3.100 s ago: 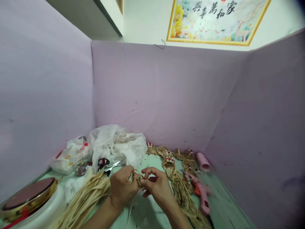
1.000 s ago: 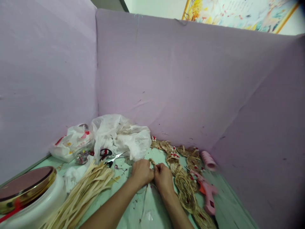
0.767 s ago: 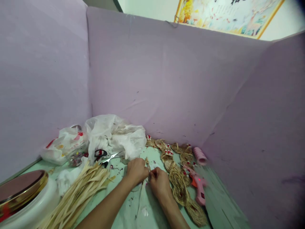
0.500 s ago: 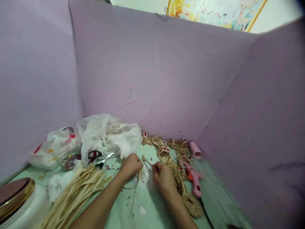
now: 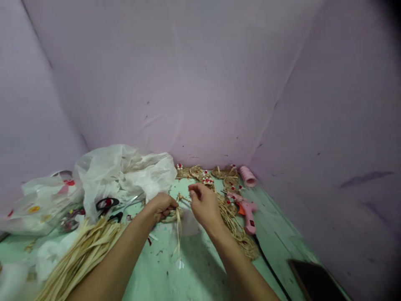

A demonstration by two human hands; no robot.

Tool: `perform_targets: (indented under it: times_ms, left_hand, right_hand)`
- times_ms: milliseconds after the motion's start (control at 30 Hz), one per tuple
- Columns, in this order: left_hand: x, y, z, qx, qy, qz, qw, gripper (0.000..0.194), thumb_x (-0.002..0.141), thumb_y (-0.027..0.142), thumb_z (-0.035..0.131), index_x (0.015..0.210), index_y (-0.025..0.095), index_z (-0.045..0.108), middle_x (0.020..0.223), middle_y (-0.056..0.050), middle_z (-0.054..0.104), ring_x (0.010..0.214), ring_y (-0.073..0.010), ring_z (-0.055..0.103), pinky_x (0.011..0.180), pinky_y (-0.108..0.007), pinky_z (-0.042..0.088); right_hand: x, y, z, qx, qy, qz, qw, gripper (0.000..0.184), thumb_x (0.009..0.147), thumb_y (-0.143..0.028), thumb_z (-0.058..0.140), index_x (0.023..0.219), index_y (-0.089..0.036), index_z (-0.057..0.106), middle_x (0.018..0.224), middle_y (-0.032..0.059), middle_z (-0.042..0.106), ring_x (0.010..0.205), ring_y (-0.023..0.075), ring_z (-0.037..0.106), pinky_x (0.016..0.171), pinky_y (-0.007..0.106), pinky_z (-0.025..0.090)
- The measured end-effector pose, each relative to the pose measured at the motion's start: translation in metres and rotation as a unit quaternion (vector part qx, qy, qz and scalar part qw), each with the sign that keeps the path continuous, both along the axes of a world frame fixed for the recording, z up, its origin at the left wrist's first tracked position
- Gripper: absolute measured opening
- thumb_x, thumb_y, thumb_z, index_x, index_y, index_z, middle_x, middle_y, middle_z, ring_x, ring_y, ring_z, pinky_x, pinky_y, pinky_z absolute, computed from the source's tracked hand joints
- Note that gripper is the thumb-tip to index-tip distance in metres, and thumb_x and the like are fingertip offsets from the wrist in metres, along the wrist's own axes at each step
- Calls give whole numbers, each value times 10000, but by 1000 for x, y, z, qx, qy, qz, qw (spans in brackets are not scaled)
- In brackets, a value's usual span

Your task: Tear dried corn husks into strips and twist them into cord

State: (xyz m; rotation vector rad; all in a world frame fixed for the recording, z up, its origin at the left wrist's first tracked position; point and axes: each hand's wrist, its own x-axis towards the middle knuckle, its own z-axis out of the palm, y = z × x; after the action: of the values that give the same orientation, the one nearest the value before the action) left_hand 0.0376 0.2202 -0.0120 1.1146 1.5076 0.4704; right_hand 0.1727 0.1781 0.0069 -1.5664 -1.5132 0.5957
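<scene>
My left hand (image 5: 164, 205) is closed in a pinch on a thin raffia braid (image 5: 179, 223), whose pale loose ends hang toward the table. A coiled part of the braid shows just beneath that hand. To its right, my right hand (image 5: 204, 205) has bent fingers, with a short twisted stretch of the braid running up to it; its fingertips are partly hidden. Finished-looking braided straw pieces with red and white beads (image 5: 208, 179) lie behind and right of my hands. A bundle of dry raffia strips (image 5: 83, 255) lies by my left forearm.
A pink glue gun (image 5: 249, 213) with a black cord lies right of my hands, below a pink thread spool (image 5: 247, 176). Black-handled scissors (image 5: 108, 205) and white plastic bags (image 5: 125, 171) are at left. A dark flat object (image 5: 315, 280) lies front right. Lilac walls enclose the green table (image 5: 150, 276).
The view has tilted down and shifted right. My right hand has lifted and turned beside the braid, and the braid's loose ends now hang in front of my left hand.
</scene>
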Motion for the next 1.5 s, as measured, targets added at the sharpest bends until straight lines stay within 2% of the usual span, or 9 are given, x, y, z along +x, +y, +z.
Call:
perform_targets:
  times_ms: [33,100,133,367,433,567,667,1133,1500]
  left_hand:
    - [-1,2,-1,-20,-9,-1,1000,296,558,183,540,424,186,275,316,79,235,282,-26,161,336,-182,82]
    - [-3,5,-2,-67,-34,-2,997,295,569,200,533,432,185,272,316,89,202,285,-18,134,340,-175,47]
    - [-3,6,-2,-81,-47,-3,996,293,575,205,527,435,183,271,318,92,193,286,-15,125,343,-172,33]
    - [-6,9,0,-102,-53,-23,993,314,591,239,550,441,175,282,339,92,220,291,-6,129,352,-181,13]
    - [-5,7,0,-91,-34,-30,995,306,583,238,558,441,175,295,333,91,228,289,-9,132,349,-185,26]
    - [-2,0,2,-44,23,-38,998,241,573,208,539,432,164,349,310,79,265,275,-19,161,339,-189,71]
    - [1,-4,3,-24,30,-34,999,231,581,195,513,423,164,347,304,75,267,268,-21,167,336,-192,80]
    - [-4,-1,5,-52,-7,-25,998,223,531,212,538,475,177,325,333,90,262,284,-12,144,355,-191,32]
    - [-6,0,5,-53,-12,-63,997,252,518,297,591,501,175,372,347,98,259,288,-10,134,353,-198,30]
  right_hand:
    - [-5,5,-1,-79,82,10,993,194,720,-120,468,840,-142,619,771,56,635,760,160,573,716,257,422]
    - [-16,12,-6,-235,223,39,945,134,710,-104,468,724,-126,600,583,21,583,633,142,568,635,236,434]
    - [-20,14,-8,-275,260,52,924,138,706,-85,453,679,-122,583,521,8,548,577,132,557,605,232,437]
    - [-17,10,-12,-336,364,122,860,156,695,-60,427,688,-111,575,494,-9,534,420,83,490,535,242,462]
    - [-13,11,-17,-341,342,121,867,137,650,-63,492,720,-103,602,493,-13,546,400,78,474,511,233,449]
    - [-6,18,-36,-295,164,79,938,176,552,-42,571,694,-107,650,437,-34,533,396,74,464,484,193,396]
    - [-2,23,-47,-259,88,86,958,192,537,-58,589,694,-123,678,441,-32,550,424,80,487,479,179,375]
    - [-19,35,-48,-271,143,59,950,128,624,-129,517,554,-139,623,339,-39,455,327,84,442,397,184,377]
    - [-10,22,-15,-340,236,91,906,216,539,32,460,577,-118,611,352,-52,484,348,73,455,436,183,413]
